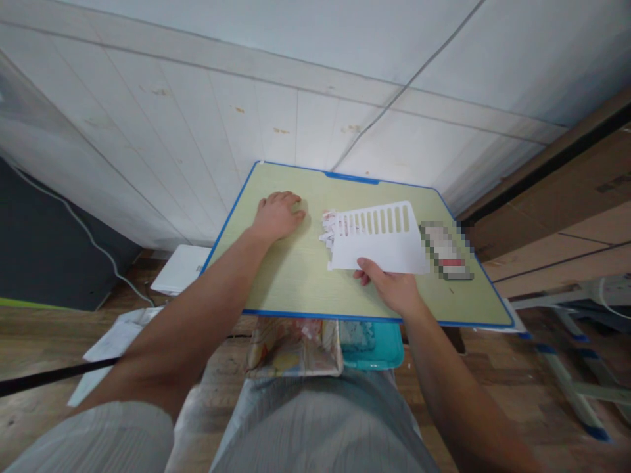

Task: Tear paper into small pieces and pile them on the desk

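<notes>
My right hand [391,287] pinches the lower edge of a white slotted card [379,249], thumb on top and fingers beneath. A row of long rounded cut-outs runs along the card's upper part. Small scraps of white paper [327,230], some with reddish marks, lie at the card's left edge, partly under it. My left hand [279,215] rests palm down on the yellow-green table top [286,282], left of the scraps. Its fingers are slightly bent and apart, with nothing seen in them.
Right of the card lies a flat dark-edged object [447,253], blurred by pixels. Below the table's front edge are a patterned fabric box [296,361] and a turquoise tub [389,351]. A white panelled wall [197,112] stands behind; cardboard boxes [566,210] are at right.
</notes>
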